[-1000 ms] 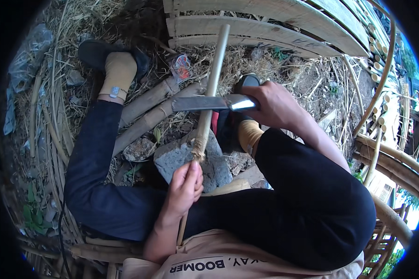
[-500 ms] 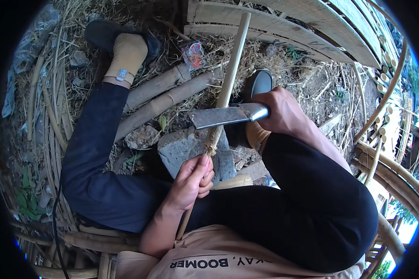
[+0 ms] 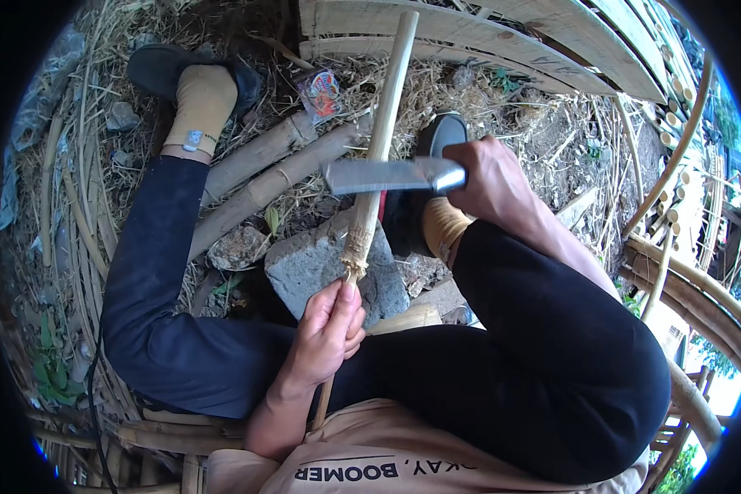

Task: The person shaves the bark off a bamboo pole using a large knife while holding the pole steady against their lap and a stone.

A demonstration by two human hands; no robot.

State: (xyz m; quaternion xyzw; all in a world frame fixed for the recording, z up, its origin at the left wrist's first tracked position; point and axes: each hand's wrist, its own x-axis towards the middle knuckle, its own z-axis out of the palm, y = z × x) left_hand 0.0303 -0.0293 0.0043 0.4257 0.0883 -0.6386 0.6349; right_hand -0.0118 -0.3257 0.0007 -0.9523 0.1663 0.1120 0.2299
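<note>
My left hand (image 3: 328,333) is wrapped round the thin lower part of a pale bamboo stick (image 3: 389,107), thumb along it. The stick slants up and away from my lap, thicker beyond a frayed, shaved ring (image 3: 355,259) just above my thumb. In my right hand (image 3: 492,179) is the handle of a broad-bladed machete (image 3: 370,176), its blade lying crosswise over the stick and slightly blurred. Whether the blade touches the stick, I cannot tell. Behind the frayed part sits a grey stone block (image 3: 300,267).
Two bamboo poles (image 3: 272,185) lie on the straw-strewn ground between my legs. A slatted wooden panel (image 3: 486,49) stands at the far side. Bamboo stalks (image 3: 673,148) are stacked at the right. Near the left foot lies a red wrapper (image 3: 319,92).
The machete blade has risen slightly away along the stick, farther from the frayed ring. The whole view has shifted a little leftward. My left hand keeps its grip.
</note>
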